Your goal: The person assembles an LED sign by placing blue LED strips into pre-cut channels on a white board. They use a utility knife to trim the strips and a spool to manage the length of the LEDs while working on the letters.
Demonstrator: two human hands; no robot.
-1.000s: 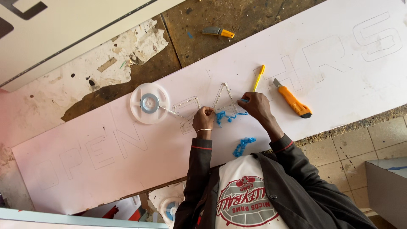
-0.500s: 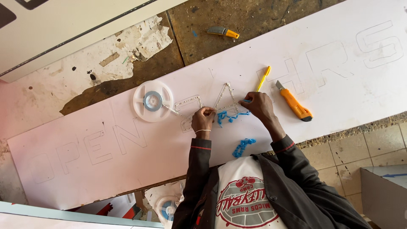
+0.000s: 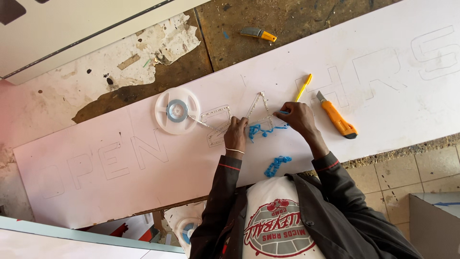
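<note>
A long white sign board (image 3: 143, 192) with outlined letters cut into it lies across a worn, paint-flaked floor (image 3: 287, 19). On the board sits a round white reel (image 3: 177, 111) with a blue hub, the only container-like thing; a clear strip (image 3: 215, 125) runs out from it into the grooved outlines in front of the person. An orange utility knife (image 3: 338, 121) lies on the board just right of the right hand, and a yellow pen (image 3: 304, 87) lies above that hand. A second small knife (image 3: 258, 33) lies on the floor, well apart.

The left hand (image 3: 235, 135) is curled, its fingertips pressing the strip into the groove. The right hand (image 3: 298, 118) pinches a blue peel-off ribbon (image 3: 261, 129), which trails between both hands. A loose curl of blue ribbon (image 3: 278, 164) lies nearer the person's body.
</note>
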